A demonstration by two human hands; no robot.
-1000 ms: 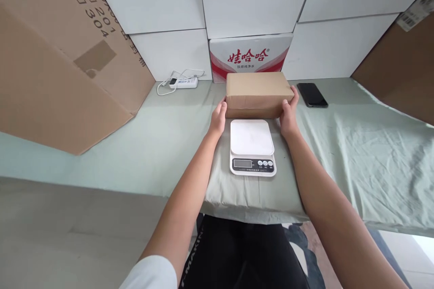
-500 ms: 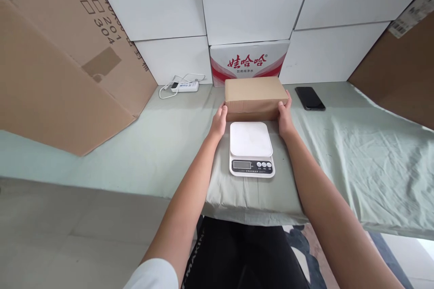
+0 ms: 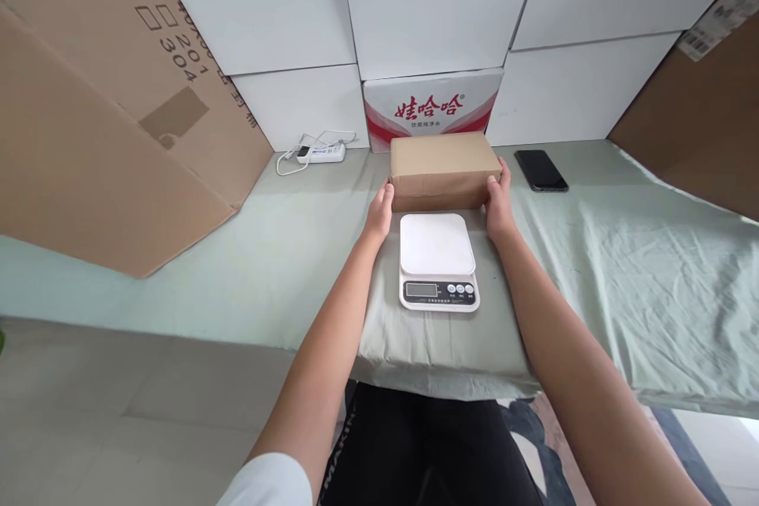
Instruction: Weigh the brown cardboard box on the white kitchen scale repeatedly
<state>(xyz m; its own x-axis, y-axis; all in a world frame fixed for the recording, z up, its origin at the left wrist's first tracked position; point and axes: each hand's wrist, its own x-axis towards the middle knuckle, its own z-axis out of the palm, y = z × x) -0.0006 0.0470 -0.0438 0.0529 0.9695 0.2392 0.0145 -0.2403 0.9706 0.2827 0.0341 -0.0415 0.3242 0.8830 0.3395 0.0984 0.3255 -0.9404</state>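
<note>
Hands on both short ends of the brown cardboard box (image 3: 443, 168): my left hand (image 3: 380, 212) presses its left end, my right hand (image 3: 499, 205) its right end, fingers wrapped round the corners, so I grip it between the palms. Box sits on the green sheet (image 3: 622, 253), just beyond the white kitchen scale (image 3: 437, 259), whose platform is bare. Behind the box stands a red-and-white carton (image 3: 432, 107). Black phone (image 3: 540, 170) lies to the right, white power strip (image 3: 321, 152) far left.
</note>
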